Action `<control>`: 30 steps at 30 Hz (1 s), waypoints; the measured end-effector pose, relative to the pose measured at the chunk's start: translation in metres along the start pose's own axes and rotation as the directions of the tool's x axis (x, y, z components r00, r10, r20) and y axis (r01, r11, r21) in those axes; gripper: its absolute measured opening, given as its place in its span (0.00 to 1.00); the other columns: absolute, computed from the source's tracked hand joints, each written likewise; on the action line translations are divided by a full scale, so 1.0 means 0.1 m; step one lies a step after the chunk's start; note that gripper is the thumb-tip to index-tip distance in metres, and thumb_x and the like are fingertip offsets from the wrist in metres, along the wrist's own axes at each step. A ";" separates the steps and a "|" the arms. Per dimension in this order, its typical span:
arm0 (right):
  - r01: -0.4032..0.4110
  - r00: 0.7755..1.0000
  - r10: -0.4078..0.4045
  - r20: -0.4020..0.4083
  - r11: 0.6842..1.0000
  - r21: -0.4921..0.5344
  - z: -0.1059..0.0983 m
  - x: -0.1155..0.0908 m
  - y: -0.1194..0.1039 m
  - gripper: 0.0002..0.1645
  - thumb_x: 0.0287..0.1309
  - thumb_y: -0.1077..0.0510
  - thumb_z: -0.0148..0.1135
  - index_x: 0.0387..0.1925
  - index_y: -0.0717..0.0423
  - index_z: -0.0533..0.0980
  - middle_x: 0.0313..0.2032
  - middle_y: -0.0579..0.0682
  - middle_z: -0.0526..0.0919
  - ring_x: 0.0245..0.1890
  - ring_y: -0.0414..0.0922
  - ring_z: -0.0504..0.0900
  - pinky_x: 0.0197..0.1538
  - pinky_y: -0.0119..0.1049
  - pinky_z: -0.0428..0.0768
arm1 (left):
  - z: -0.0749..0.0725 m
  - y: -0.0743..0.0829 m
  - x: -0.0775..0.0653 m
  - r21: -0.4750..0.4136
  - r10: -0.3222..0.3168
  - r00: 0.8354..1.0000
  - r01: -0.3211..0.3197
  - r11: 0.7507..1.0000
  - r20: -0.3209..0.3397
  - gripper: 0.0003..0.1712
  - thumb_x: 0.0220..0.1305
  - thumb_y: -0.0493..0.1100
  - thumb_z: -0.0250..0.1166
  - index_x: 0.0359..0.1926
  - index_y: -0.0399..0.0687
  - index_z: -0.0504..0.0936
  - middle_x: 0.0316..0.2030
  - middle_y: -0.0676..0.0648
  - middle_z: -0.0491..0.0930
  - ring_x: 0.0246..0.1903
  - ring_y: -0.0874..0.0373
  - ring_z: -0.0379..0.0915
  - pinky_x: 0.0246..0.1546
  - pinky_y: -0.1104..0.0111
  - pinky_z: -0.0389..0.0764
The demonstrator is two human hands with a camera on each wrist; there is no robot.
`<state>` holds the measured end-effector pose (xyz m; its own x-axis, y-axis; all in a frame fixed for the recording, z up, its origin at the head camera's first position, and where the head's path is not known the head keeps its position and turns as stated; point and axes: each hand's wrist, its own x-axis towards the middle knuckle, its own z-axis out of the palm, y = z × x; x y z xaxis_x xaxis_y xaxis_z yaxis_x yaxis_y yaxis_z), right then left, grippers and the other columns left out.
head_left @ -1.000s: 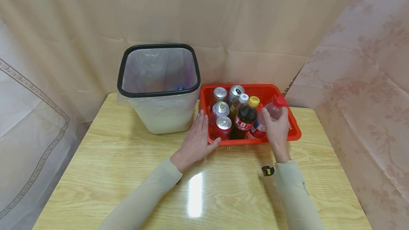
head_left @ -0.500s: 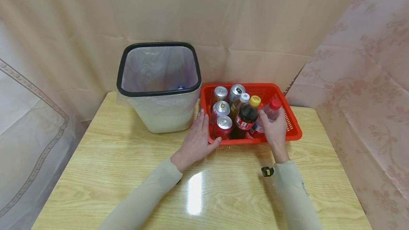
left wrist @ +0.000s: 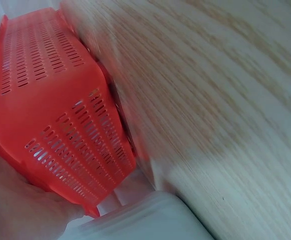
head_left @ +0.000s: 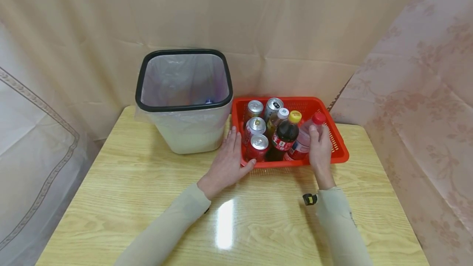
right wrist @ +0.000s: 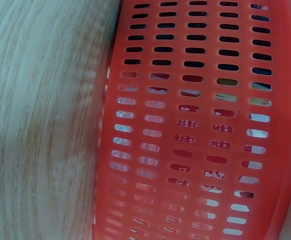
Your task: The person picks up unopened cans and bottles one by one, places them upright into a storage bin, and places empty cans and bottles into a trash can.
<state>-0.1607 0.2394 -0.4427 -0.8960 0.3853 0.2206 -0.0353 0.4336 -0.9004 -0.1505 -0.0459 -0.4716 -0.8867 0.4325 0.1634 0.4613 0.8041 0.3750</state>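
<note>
My left hand (head_left: pixel 228 159) rests on the front left corner of the red plastic basket (head_left: pixel 338 143), fingers straight along its left rim and thumb along the front rim. My right hand (head_left: pixel 320 153) is inside the basket's right side, against a pink drink bottle (head_left: pixel 304 136) with a red cap. The thumb is at the near right side of the bottle, which leans to the right; the far fingers are partly hidden. Next to it stands a cola bottle (head_left: pixel 283 141) with a yellow cap. The left wrist view shows my left hand (left wrist: pixel 23 210) at the basket rim.
A white-capped bottle (head_left: pixel 275 120), a red can (head_left: pixel 257 147) and several other cans fill the basket's left side. A black-rimmed bin (head_left: pixel 184 134) with a plastic liner stands left of it. Curtains (head_left: pixel 295 32) hang behind the wooden table (head_left: pixel 148 200).
The pink bottle has shifted slightly left and settled beside the cola bottle. My right thumb has moved from its left side to the right. The left hand has stayed put.
</note>
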 end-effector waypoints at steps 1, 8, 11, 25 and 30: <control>0.001 1.000 -0.001 -0.004 1.000 0.000 0.00 0.00 0.00 0.39 0.76 0.36 0.46 0.70 0.63 0.65 0.64 0.63 0.74 0.64 0.58 0.70 0.72 0.59 0.65 | 0.00 0.00 0.00 -0.004 0.000 1.000 0.000 1.000 0.000 0.57 0.72 0.68 0.55 0.80 0.28 0.47 0.81 0.33 0.38 0.80 0.37 0.37 0.78 0.52 0.49; 0.027 0.999 -0.027 -0.030 1.000 -0.005 -0.03 0.00 -0.01 0.39 0.77 0.37 0.45 0.73 0.63 0.64 0.67 0.62 0.73 0.65 0.58 0.70 0.72 0.58 0.65 | 0.01 -0.02 0.01 -0.037 0.001 1.000 -0.001 0.999 -0.009 0.57 0.72 0.67 0.55 0.80 0.28 0.47 0.82 0.33 0.37 0.81 0.39 0.35 0.78 0.52 0.49; 0.042 0.998 -0.043 -0.041 0.999 -0.008 -0.06 0.01 -0.01 0.39 0.77 0.38 0.45 0.74 0.62 0.64 0.70 0.61 0.71 0.69 0.58 0.69 0.74 0.57 0.64 | 0.01 -0.05 0.02 -0.041 -0.007 1.000 0.007 0.999 -0.007 0.57 0.71 0.67 0.56 0.80 0.28 0.47 0.82 0.34 0.37 0.81 0.39 0.35 0.78 0.52 0.49; 0.256 0.967 -0.256 0.015 0.961 -0.104 -0.27 -0.09 0.02 0.33 0.76 0.47 0.50 0.74 0.59 0.67 0.70 0.59 0.72 0.69 0.61 0.71 0.70 0.61 0.68 | -0.09 -0.28 -0.04 -0.053 -0.012 0.999 0.013 0.999 0.034 0.60 0.70 0.72 0.53 0.81 0.32 0.41 0.82 0.35 0.36 0.81 0.41 0.31 0.79 0.54 0.45; 0.322 0.947 -0.316 0.059 0.924 -0.206 -0.38 -0.15 0.06 0.35 0.74 0.47 0.52 0.74 0.61 0.66 0.71 0.62 0.71 0.70 0.63 0.68 0.71 0.65 0.64 | -0.14 -0.40 -0.21 -0.045 0.055 0.998 -0.053 0.998 0.039 0.60 0.72 0.70 0.54 0.80 0.29 0.42 0.81 0.33 0.36 0.81 0.42 0.31 0.79 0.54 0.46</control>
<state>-0.1308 0.2670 -0.4372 -0.8636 0.1793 0.4713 -0.2294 0.6927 -0.6838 -0.1506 -0.0931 -0.4774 -0.8581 0.4916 0.1485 0.5061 0.7607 0.4065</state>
